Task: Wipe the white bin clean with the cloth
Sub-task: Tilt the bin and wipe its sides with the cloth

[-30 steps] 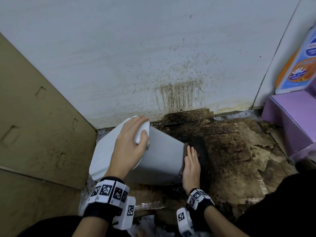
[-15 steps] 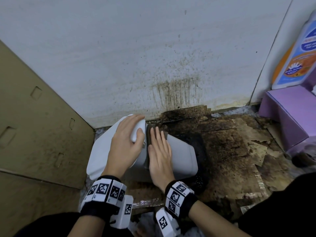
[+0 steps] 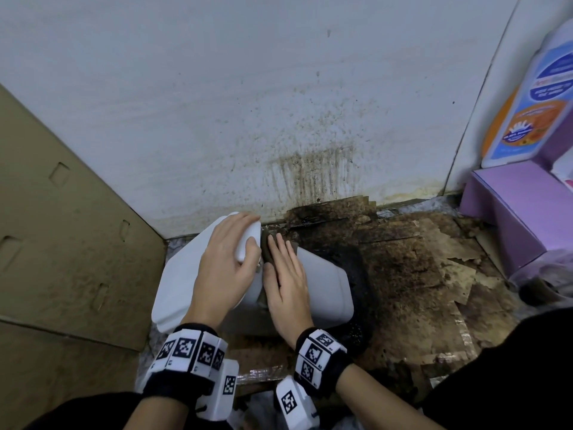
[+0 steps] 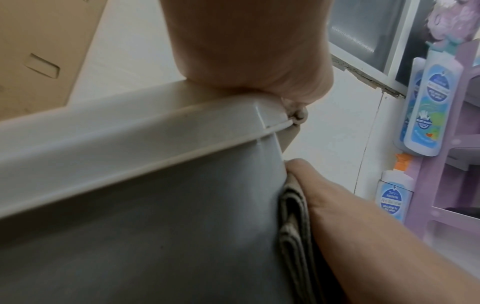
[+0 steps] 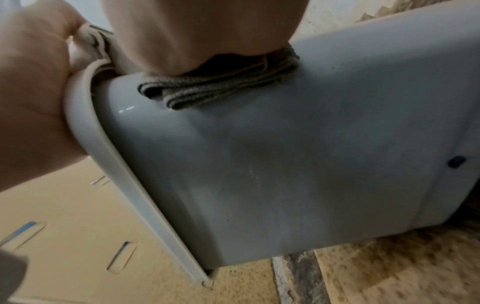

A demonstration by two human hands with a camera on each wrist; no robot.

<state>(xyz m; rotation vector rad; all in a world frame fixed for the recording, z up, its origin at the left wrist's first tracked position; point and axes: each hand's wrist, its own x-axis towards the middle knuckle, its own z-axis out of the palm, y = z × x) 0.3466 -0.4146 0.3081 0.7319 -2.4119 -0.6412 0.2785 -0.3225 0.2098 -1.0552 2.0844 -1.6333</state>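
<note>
The white bin point(image 3: 327, 285) lies tipped on its side on the floor, its lid end to the left. My left hand point(image 3: 231, 259) grips the bin's rim point(image 4: 145, 131) at the top corner, fingers curled over it. My right hand point(image 3: 286, 274) lies flat on the bin's upper side, straight fingers pressing a folded grey-brown cloth point(image 5: 218, 90) against the plastic next to the rim. In the left wrist view the cloth point(image 4: 293, 222) shows as a folded edge under the right hand. The bin's side wall point(image 5: 298, 174) faces the right wrist camera.
A brown cardboard panel point(image 3: 62, 259) stands at the left. The stained white wall point(image 3: 279, 103) is right behind the bin. Dirty, torn cardboard point(image 3: 418, 274) covers the floor to the right. A purple box point(image 3: 514, 206) and bottles point(image 3: 527, 103) stand at the far right.
My right hand with the cloth has slid from the bin's bottom end leftward along its upper side up to the rim. The left hand has kept its grip on the rim.
</note>
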